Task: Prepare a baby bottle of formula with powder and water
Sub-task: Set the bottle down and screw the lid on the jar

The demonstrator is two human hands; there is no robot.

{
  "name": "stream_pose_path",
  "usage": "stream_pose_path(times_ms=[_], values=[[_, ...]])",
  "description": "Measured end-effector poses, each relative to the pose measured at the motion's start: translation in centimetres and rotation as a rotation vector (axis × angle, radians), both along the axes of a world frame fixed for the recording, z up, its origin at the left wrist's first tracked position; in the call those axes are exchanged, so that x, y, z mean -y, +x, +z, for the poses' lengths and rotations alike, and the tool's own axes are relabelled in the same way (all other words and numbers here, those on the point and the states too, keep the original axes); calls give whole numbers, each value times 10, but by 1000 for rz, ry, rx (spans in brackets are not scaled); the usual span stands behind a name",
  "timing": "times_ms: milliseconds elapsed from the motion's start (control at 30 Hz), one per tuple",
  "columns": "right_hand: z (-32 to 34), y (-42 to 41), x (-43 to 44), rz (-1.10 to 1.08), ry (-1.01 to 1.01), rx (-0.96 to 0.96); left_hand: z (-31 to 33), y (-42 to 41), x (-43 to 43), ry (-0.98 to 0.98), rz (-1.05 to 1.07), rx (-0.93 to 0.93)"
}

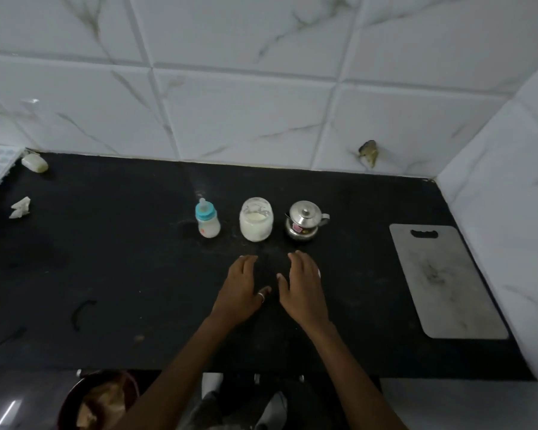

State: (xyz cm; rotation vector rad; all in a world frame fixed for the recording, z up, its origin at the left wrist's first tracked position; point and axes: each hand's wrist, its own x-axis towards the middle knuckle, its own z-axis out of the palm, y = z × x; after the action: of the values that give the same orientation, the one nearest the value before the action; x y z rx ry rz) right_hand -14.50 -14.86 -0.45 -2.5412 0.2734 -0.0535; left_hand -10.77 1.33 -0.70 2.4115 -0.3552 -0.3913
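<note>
Fingers (302,262) of both hands lay straight, side by side, low over black counter (106,243), holding nothing. Baby bottle (207,221) stood upright, top on — ahead, bit left, nearer left hand (239,290). Powder jar (256,224) stood straight ahead; steel pot (303,225) nearer right hand (305,288).

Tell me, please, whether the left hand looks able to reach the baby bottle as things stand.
Probably yes. The left hand rests open on the counter, and the baby bottle stands beyond it, with only bare counter between; the jar stands clear to the side.
</note>
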Motion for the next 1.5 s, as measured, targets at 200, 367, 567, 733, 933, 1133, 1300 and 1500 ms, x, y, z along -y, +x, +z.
stream_pose_path(times_ms=[200, 367, 567, 733, 933, 1133, 1300, 1500], values=[[-16, -16, 30, 48, -154, -141, -13, -18, 21, 184, -71, 20], [-22, -8, 41, 130, -226, -231, -17, -20, 15, 290, -57, -16], [-25, 0, 46, 207, -224, -336, -21, -23, 9, 311, -31, -41], [-25, 2, 46, 197, -219, -338, -23, -22, 7, 278, -14, -47], [-24, 7, 43, 162, -215, -333, -22, -19, 3, 241, -5, -64], [-14, 11, 41, 110, -155, -292, -17, -10, -4, 193, 14, -70], [20, 28, 28, 74, 30, -191, -4, 7, -9, 96, 48, -57], [75, 67, 16, 139, 101, -40, 12, 44, -9, -78, 132, 11]])
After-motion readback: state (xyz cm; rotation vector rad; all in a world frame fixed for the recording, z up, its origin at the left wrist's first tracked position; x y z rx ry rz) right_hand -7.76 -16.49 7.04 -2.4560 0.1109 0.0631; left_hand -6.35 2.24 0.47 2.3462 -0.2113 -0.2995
